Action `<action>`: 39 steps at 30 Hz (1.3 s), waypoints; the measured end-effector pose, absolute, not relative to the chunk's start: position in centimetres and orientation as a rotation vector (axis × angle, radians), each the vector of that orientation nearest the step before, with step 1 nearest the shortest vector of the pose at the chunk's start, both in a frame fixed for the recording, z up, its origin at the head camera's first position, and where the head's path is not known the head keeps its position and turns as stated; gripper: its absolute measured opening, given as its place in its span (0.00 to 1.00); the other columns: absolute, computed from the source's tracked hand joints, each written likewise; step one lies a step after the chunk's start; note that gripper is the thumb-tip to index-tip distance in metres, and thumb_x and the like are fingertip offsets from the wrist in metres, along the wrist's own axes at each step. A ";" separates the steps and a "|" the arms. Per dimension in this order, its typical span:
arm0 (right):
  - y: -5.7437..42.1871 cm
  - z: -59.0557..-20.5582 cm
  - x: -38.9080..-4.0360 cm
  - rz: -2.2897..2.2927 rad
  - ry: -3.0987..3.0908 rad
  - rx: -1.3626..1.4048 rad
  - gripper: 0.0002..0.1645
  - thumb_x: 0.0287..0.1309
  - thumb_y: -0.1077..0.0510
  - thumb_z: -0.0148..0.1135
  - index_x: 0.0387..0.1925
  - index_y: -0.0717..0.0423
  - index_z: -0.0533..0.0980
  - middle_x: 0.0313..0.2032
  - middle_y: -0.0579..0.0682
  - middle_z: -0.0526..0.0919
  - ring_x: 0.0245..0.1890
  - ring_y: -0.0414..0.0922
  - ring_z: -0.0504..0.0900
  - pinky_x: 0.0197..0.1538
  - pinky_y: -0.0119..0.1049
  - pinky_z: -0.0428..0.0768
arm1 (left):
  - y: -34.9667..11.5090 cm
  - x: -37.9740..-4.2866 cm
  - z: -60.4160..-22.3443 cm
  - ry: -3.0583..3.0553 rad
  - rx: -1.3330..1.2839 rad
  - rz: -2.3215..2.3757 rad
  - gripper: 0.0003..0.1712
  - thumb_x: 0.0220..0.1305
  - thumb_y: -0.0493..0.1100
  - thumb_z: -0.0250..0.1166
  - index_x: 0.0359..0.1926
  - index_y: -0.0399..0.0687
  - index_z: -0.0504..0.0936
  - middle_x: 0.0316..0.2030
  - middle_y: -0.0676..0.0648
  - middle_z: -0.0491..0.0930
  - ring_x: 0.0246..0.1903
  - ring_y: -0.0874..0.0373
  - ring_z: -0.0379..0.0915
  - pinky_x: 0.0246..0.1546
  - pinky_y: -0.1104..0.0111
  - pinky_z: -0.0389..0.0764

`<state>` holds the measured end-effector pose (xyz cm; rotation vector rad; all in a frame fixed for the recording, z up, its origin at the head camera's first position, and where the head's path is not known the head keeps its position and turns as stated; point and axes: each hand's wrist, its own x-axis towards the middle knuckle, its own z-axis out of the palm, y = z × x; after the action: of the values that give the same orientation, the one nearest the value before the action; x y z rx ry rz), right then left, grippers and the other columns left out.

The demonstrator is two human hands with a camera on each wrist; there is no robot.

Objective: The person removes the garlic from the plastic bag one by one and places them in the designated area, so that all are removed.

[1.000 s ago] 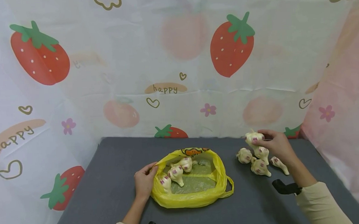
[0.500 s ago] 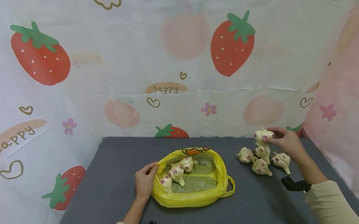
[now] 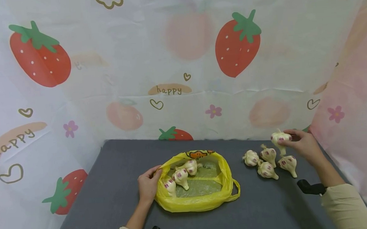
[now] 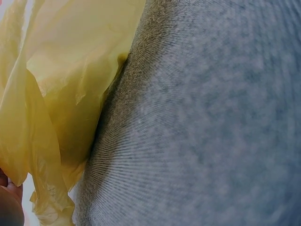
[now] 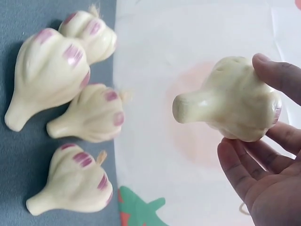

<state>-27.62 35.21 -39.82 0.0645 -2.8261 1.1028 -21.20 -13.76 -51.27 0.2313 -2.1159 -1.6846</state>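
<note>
My left hand [image 3: 148, 186] pinches the left rim of a yellow plastic bag [image 3: 193, 204], which lies with its mouth spread wide. Inside the bag, toward its left, are three garlic bulbs [image 3: 181, 178]. My right hand [image 3: 306, 146] holds another garlic bulb [image 3: 280, 138] between thumb and fingers, raised over the back right of the table. In the right wrist view this held bulb [image 5: 235, 101] points its stem left. Several more garlic bulbs [image 3: 267, 170] lie grouped on the table below and left of that hand. The left wrist view shows mostly bag side [image 4: 80, 94], with fingertips at the edge.
A dark grey cloth covers the table [image 3: 118, 172]. White curtain [image 3: 132, 72] printed with strawberries hangs behind and at the sides, close to the table's back edge. The bag's handle loop [image 3: 236, 190] sticks out at its right, between the bag and the loose bulbs.
My right hand has moved right with the held garlic bulb, uncovering the bulbs beneath it. The left hand and the bag have stayed put.
</note>
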 end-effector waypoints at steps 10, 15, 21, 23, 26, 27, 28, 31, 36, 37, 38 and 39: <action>36.9 -40.3 -27.9 1.109 -2.839 0.053 0.43 0.61 0.47 0.65 0.63 0.76 0.65 0.53 0.75 0.75 0.32 0.17 0.66 0.34 0.23 0.72 | -13.7 -20.5 -50.1 -2.116 0.189 -1.683 0.11 0.61 0.34 0.67 0.43 0.32 0.87 0.41 0.34 0.86 0.32 0.75 0.77 0.32 0.84 0.76; 37.9 -40.5 -28.1 1.037 -2.839 0.047 0.40 0.60 0.47 0.66 0.61 0.76 0.68 0.53 0.76 0.76 0.35 0.28 0.73 0.34 0.25 0.72 | -13.8 -20.7 -50.4 -2.115 0.195 -1.687 0.11 0.61 0.34 0.67 0.43 0.32 0.87 0.41 0.34 0.86 0.33 0.75 0.77 0.33 0.84 0.76; 39.0 -40.9 -27.8 0.959 -2.843 0.025 0.40 0.59 0.47 0.67 0.59 0.76 0.69 0.52 0.77 0.75 0.50 0.66 0.75 0.36 0.34 0.74 | -13.7 -20.7 -50.4 -2.108 0.194 -1.682 0.11 0.61 0.34 0.67 0.43 0.32 0.87 0.40 0.34 0.86 0.32 0.75 0.77 0.32 0.84 0.76; 39.4 -41.2 -27.8 0.950 -2.860 -0.002 0.41 0.60 0.45 0.66 0.60 0.76 0.68 0.53 0.77 0.74 0.51 0.67 0.73 0.37 0.36 0.73 | -13.7 -20.7 -50.5 -2.107 0.187 -1.683 0.11 0.61 0.34 0.67 0.43 0.32 0.87 0.40 0.34 0.86 0.32 0.74 0.77 0.32 0.84 0.76; 39.8 -41.4 -27.7 0.938 -2.871 -0.024 0.41 0.61 0.44 0.64 0.60 0.76 0.68 0.54 0.77 0.73 0.50 0.66 0.73 0.37 0.38 0.73 | -13.7 -20.7 -50.5 -2.107 0.183 -1.683 0.10 0.61 0.34 0.67 0.43 0.32 0.87 0.40 0.34 0.86 0.32 0.74 0.77 0.31 0.84 0.76; 39.9 -41.5 -27.6 0.936 -2.873 -0.029 0.41 0.61 0.44 0.64 0.60 0.76 0.68 0.54 0.77 0.72 0.50 0.67 0.73 0.37 0.37 0.73 | -13.7 -20.7 -50.5 -2.107 0.184 -1.684 0.10 0.61 0.34 0.68 0.43 0.32 0.87 0.40 0.34 0.86 0.31 0.74 0.77 0.31 0.84 0.76; 40.1 -41.5 -27.6 0.924 -2.871 -0.030 0.41 0.61 0.45 0.65 0.59 0.76 0.69 0.54 0.78 0.73 0.49 0.67 0.73 0.36 0.34 0.71 | -13.7 -20.7 -50.5 -2.106 0.186 -1.687 0.10 0.61 0.34 0.68 0.43 0.32 0.87 0.40 0.34 0.86 0.31 0.74 0.77 0.31 0.84 0.76; 40.4 -41.7 -27.5 0.911 -2.876 -0.040 0.40 0.61 0.46 0.64 0.59 0.77 0.68 0.54 0.80 0.72 0.49 0.69 0.73 0.35 0.35 0.72 | -13.7 -20.6 -50.4 -2.105 0.193 -1.690 0.10 0.61 0.34 0.68 0.43 0.32 0.87 0.40 0.34 0.86 0.30 0.74 0.77 0.30 0.84 0.76; 41.1 -42.3 -27.6 0.897 -2.913 -0.096 0.42 0.62 0.44 0.63 0.60 0.78 0.67 0.54 0.80 0.72 0.50 0.70 0.74 0.33 0.34 0.72 | -13.7 -20.6 -50.3 -2.102 0.194 -1.700 0.10 0.61 0.34 0.67 0.43 0.31 0.87 0.40 0.33 0.86 0.30 0.73 0.77 0.30 0.83 0.76; 41.2 -42.4 -27.6 0.900 -2.918 -0.101 0.42 0.62 0.44 0.62 0.60 0.78 0.67 0.54 0.80 0.72 0.50 0.70 0.74 0.33 0.34 0.73 | -13.7 -20.6 -50.4 -2.099 0.195 -1.702 0.10 0.61 0.34 0.67 0.43 0.31 0.87 0.39 0.33 0.86 0.30 0.73 0.77 0.30 0.83 0.76; 41.3 -42.5 -27.7 0.898 -2.922 -0.103 0.42 0.62 0.44 0.62 0.60 0.78 0.66 0.54 0.81 0.72 0.50 0.70 0.74 0.33 0.34 0.73 | -13.7 -20.6 -50.4 -2.096 0.196 -1.703 0.10 0.61 0.33 0.67 0.42 0.31 0.87 0.39 0.33 0.86 0.30 0.73 0.77 0.30 0.83 0.76; 41.4 -42.6 -27.7 0.898 -2.924 -0.107 0.42 0.63 0.45 0.62 0.60 0.79 0.66 0.54 0.81 0.72 0.49 0.70 0.74 0.33 0.34 0.73 | -13.7 -20.6 -50.4 -2.095 0.198 -1.702 0.10 0.61 0.34 0.67 0.42 0.31 0.87 0.39 0.33 0.86 0.30 0.73 0.77 0.30 0.83 0.76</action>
<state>-27.72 41.44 -42.58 -0.1068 -2.9239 0.8983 -20.65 -13.74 -50.44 0.1978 -2.0952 -1.7024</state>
